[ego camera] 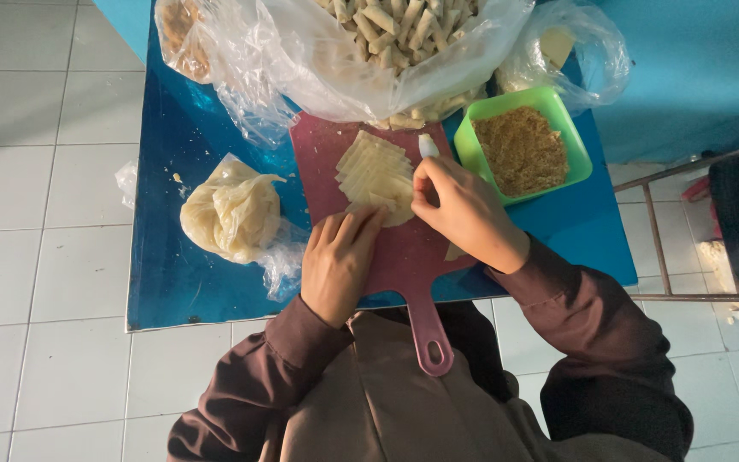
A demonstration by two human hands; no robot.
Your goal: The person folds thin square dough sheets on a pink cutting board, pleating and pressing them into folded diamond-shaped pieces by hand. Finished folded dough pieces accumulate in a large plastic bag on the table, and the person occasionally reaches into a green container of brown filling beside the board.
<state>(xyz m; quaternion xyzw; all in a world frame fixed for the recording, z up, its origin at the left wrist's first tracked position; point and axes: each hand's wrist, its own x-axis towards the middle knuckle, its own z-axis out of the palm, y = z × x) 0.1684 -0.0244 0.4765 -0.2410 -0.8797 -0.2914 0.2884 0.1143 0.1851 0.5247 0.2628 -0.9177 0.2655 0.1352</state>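
Mostly, the part that matters is covered: the near edge of the stack of thin pale wrappers (375,174) disappears under both hands, so I cannot tell whether a single sheet is being lifted or only pressed. The left hand (336,261) lies flat on the dark red cutting board (395,248), fingers held close together and stretched forward, their tips touching the lower corner of the stack. The right hand (464,212) curls over the stack's right side, fingers bent inward and bunched; whether they pinch a sheet is hidden by the hand's own back. Just beyond its knuckles a small whitish object (428,145) stands on the board, too blurred to name.

The stack sits in the middle of the board, fanned, its long axis running away from the person and leaning a little left, the far end pointing toward the big clear plastic bag of rolled sticks (404,38). That bag is cut off by the top of the view. The board's handle (430,338) points back toward the person's lap, overhanging the blue table (173,257).

A green square tray of brown crumbs (523,147) stands just right of the board, and a knotted bag of pale dough (233,214) lies to its left.
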